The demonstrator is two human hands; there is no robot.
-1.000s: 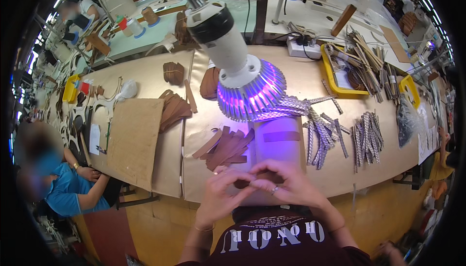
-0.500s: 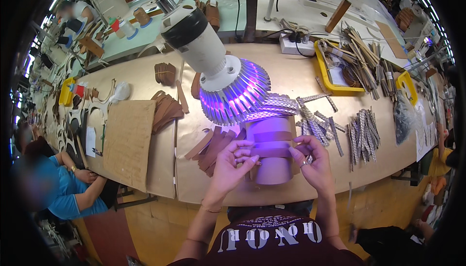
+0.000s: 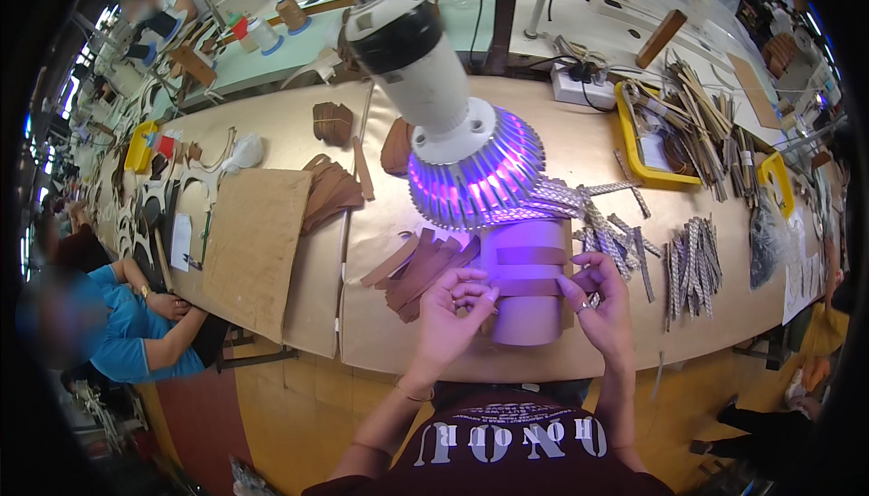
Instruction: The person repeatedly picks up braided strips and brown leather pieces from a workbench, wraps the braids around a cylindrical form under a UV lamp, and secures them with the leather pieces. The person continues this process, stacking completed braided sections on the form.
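Pinching the nearer brown strip across the tan cylinder, your left hand and right hand have fingers on its ends, likely best for something so light and pliable.

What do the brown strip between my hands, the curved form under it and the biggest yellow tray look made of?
Brown strip: perhaps leather or imitation leather, matte, with a plain, flat face. Curved form: possibly cardboard, smooth and dull, though purple light masks its colour. Yellow tray: probably plastic, smooth, evenly coloured along its rim.
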